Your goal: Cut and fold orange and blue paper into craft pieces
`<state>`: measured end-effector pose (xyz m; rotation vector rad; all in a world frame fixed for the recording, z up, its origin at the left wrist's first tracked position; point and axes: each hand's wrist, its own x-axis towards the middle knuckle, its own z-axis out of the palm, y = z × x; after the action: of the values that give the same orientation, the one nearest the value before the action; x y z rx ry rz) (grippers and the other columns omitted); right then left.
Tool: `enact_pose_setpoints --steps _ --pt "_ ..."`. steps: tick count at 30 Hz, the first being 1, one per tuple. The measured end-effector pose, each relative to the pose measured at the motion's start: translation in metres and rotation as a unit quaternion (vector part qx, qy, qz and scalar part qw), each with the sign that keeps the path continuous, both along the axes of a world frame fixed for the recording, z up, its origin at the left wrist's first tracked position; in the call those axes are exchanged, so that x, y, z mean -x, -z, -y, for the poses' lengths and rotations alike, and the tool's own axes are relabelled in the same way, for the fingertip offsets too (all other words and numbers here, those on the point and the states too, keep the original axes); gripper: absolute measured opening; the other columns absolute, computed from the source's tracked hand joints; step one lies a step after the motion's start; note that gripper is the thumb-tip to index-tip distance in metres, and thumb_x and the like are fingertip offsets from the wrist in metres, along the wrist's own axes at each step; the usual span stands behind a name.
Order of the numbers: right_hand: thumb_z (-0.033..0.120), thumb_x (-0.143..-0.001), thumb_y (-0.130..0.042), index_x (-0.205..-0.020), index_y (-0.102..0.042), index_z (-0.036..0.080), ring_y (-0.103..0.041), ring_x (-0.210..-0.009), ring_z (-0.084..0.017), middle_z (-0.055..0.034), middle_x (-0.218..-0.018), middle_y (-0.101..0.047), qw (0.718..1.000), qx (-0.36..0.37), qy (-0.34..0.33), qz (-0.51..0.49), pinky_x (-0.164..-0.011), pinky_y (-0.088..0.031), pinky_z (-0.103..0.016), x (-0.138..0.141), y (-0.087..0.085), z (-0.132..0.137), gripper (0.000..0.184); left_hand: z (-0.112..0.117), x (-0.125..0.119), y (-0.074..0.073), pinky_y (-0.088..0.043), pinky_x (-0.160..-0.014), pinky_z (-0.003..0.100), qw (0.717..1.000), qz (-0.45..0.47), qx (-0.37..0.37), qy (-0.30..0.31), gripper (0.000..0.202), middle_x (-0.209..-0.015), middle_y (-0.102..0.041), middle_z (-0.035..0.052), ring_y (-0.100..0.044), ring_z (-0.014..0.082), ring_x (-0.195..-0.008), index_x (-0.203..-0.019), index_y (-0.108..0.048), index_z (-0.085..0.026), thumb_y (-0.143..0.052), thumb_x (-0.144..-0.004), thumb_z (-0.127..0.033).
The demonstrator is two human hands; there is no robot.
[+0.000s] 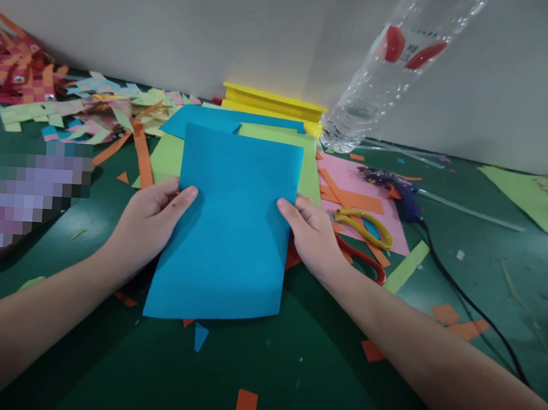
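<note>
A sheet of blue paper [235, 227] is held up over the green table, gripped at both side edges. My left hand [155, 213] pinches its left edge, thumb on the front face and fingers behind. On the right edge my right hand [312, 229] has the same kind of pinch. Behind the sheet lie light green paper [308, 164] and another blue piece [205, 115]. Close to my right hand are scissors [365, 226] with yellow and red handles, partly hidden, lying on pink paper [393, 228] among orange strips.
A glue gun [409, 198] with a black cord [472, 297] lies at right. A clear plastic bottle [379, 81] stands by the wall, near folded yellow paper [275, 103]. Paper scraps [98, 107] and a red-orange woven paper piece [17, 69] fill the back left. A pixelated object [28, 196] lies left.
</note>
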<state>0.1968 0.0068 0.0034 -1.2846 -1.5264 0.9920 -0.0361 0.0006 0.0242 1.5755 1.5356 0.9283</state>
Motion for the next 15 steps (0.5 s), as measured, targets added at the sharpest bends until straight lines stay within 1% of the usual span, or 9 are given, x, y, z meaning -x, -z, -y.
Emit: enact_pose_setpoints --steps 8,15 --pt "0.043 -0.087 -0.051 -0.057 -0.028 0.022 -0.028 -0.050 -0.009 0.0059 -0.054 -0.026 1.000 -0.012 -0.004 0.008 -0.048 -0.021 -0.027 0.0004 0.0002 -0.0005 0.043 0.0004 -0.0008 -0.0010 -0.043 -0.048 0.021 1.000 0.017 -0.001 -0.006 0.024 -0.066 -0.060 -0.0044 -0.057 0.0128 -0.056 -0.081 -0.059 -0.022 -0.049 -0.087 -0.043" --pt "0.043 -0.087 -0.051 -0.058 -0.031 0.022 -0.029 -0.049 -0.008 0.0063 -0.054 -0.027 1.000 0.006 -0.013 -0.013 -0.047 -0.023 -0.026 0.0004 0.0000 -0.0003 0.042 0.0005 0.0012 0.0025 -0.045 -0.050 0.022 1.000 0.014 -0.010 -0.013 0.026 -0.068 -0.063 -0.0038 -0.059 0.0134 -0.058 -0.078 -0.059 -0.023 -0.049 -0.086 -0.046"
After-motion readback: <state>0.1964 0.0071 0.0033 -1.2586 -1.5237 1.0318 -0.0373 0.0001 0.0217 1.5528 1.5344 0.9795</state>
